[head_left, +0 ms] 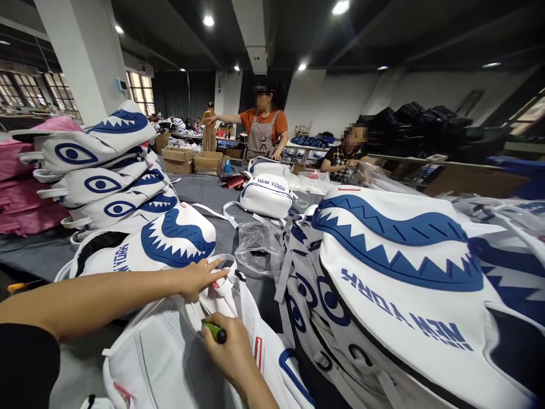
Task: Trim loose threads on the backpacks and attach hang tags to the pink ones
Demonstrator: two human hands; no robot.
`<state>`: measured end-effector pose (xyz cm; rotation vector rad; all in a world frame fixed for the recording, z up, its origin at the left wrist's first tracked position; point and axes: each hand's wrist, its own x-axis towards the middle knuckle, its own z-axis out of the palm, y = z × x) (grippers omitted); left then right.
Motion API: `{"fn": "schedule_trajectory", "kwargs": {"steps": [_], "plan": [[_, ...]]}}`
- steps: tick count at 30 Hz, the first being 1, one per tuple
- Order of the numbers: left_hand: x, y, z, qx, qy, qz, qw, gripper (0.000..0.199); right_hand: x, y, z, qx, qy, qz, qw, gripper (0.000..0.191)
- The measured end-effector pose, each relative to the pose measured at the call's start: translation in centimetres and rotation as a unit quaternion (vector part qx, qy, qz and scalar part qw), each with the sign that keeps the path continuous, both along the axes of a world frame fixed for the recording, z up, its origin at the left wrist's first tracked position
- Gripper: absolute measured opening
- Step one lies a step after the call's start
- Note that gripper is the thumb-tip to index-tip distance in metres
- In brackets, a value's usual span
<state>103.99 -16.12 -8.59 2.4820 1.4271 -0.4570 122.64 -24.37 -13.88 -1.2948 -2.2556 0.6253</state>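
A white backpack (170, 346) lies in front of me with its padded back and straps facing up. My left hand (198, 280) rests on the straps at its top end, the fingers stretched out and slightly apart. Closed around a green marker (214, 331) with a black end, my right hand (234, 352) is over the same backpack, just below the left. The marker's other end is hidden by the straps and hand. Right behind my left hand lies another white backpack (179, 236) with a blue toothed-mouth print.
Stacked backpacks rise at left (100, 184) and close on my right (395, 255). Pink bags (34, 182) sit far left. Ahead on the dark tabletop (200, 190) are clear plastic (258, 247) and a white bag (266, 196). Two people (264, 128) (347, 153) are across the table.
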Motion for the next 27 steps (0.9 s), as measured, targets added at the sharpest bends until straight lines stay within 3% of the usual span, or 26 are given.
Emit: {"fn": "schedule_trajectory", "kwargs": {"steps": [3, 5, 9, 14, 19, 27], "plan": [[-0.6, -0.5, -0.1, 0.030, -0.013, 0.019, 0.999, 0.119, 0.2, -0.7, 0.8, -0.067, 0.053, 0.023, 0.996, 0.023], [-0.7, -0.9, -0.2, 0.058, -0.010, 0.066, 0.996, 0.118, 0.2, -0.6, 0.8, -0.066, 0.041, 0.019, 0.997, 0.024], [-0.1, -1.0, 0.4, 0.003, 0.039, 0.143, 0.989, 0.128, 0.3, 0.1, -0.4, -0.042, 0.000, 0.000, 0.999, 0.025], [0.3, -1.2, 1.2, -0.012, 0.068, 0.119, 0.990, 0.122, 0.4, -0.4, -1.4, -0.003, 0.032, 0.002, 0.999, 0.024], [-0.6, -1.4, 0.5, 0.037, 0.051, 0.080, 0.995, 0.110, -0.2, -0.5, -1.4, 0.014, 0.030, -0.006, 0.999, 0.024], [-1.1, -0.5, 0.2, 0.031, 0.066, 0.034, 0.997, 0.109, -1.2, -0.4, -1.1, -0.014, 0.073, -0.006, 0.997, 0.026]]}}
